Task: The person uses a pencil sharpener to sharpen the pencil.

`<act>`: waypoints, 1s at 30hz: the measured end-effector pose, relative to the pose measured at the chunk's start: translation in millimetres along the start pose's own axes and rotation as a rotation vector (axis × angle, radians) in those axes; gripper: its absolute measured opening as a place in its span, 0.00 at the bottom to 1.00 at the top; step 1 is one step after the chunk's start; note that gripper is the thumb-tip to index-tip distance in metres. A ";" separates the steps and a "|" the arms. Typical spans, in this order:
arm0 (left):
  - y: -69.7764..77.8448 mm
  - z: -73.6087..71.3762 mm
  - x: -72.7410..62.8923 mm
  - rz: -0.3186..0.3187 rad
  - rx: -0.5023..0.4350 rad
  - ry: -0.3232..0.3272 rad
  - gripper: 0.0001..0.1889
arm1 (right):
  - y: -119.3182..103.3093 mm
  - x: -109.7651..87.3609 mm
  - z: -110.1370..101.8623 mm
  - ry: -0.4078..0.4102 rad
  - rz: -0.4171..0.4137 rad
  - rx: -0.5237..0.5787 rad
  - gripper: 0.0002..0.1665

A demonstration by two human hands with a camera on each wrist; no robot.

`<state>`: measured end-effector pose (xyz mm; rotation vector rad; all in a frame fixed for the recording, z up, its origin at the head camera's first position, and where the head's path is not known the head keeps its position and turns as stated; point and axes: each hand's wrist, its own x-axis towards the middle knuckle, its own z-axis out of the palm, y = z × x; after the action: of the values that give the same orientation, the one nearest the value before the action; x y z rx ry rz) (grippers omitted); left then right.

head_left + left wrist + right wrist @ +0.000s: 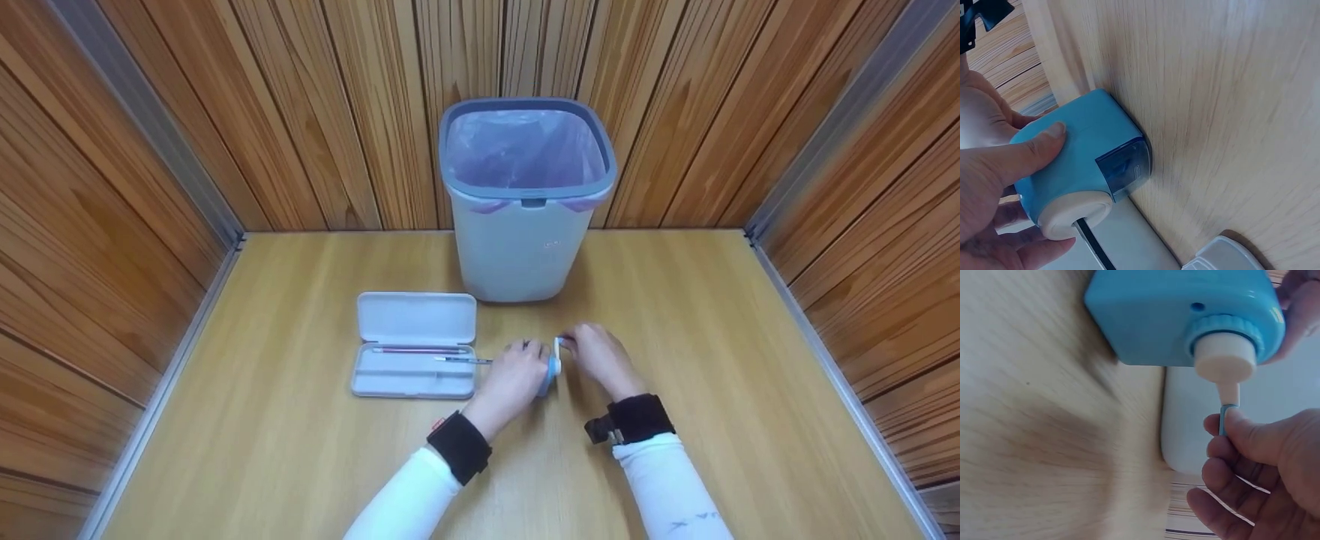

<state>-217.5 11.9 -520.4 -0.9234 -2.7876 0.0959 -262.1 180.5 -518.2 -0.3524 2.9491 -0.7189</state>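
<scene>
My left hand [514,379] grips a blue crank pencil sharpener [1081,129], its thumb lying across the body. A dark pencil [1094,244] sticks into the round white front of the sharpener. In the head view that pencil's other end reaches left over the pencil case [412,388]. On the sharpener's opposite side, my right hand [600,360] pinches the blue-tipped knob of the white crank handle [1229,392] between thumb and forefinger. A dark see-through shavings drawer [1126,169] shows low on the sharpener. The pencil's tip is hidden inside.
The grey-white pencil case lies open to the left, lid back, with a reddish pencil [420,350] in its upper slot. Behind stands a pale waste bin [521,259] with a grey rim and a plastic liner. Wood-plank walls [382,112] enclose the table on three sides.
</scene>
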 end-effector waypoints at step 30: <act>-0.8 0.6 0.2 -0.017 -0.055 -0.001 0.23 | 5.8 -17.0 27.6 -0.167 0.076 -0.028 0.06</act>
<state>-218.3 11.4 -520.9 -0.9126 -2.8112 0.0168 -243.0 177.4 -544.9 -0.2858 2.8003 -0.6084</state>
